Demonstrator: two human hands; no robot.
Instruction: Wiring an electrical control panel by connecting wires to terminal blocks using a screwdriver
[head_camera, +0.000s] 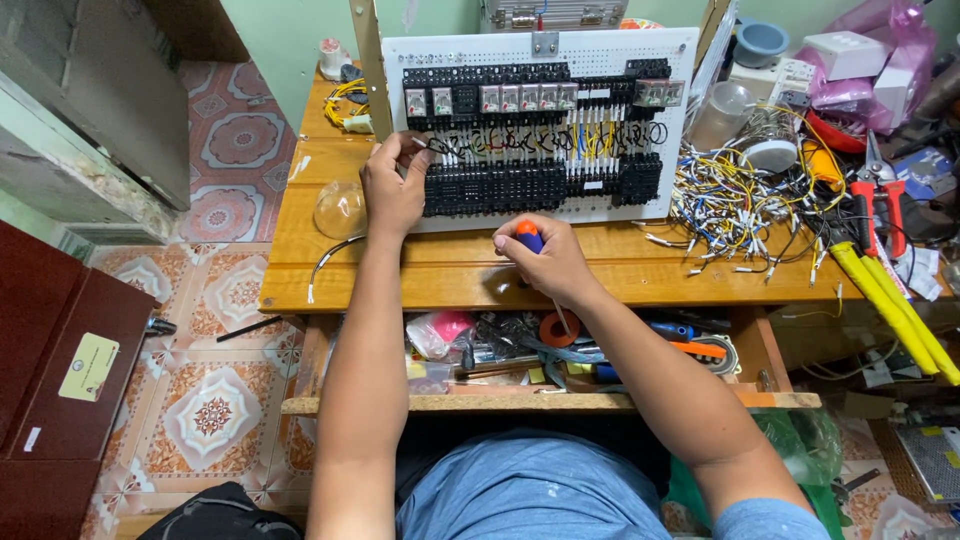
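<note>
A wiring panel (545, 120) stands upright at the back of the surface (300, 225). The left hand (393, 185) touches the panel's left edge. The right hand (545, 258), holding a screwdriver (530, 238), lies just in front of the panel. A heap of loose wires (735, 205) lies right of the panel, with cutters (877, 205) farther right. Below the panel's front, an open drawer (550, 403) holds clutter.

Wooden counter (300, 225) bearing an upright white wiring panel (540, 120); right of panel, loose wire bundle (735, 205); left, clear dome (340, 208).
</note>
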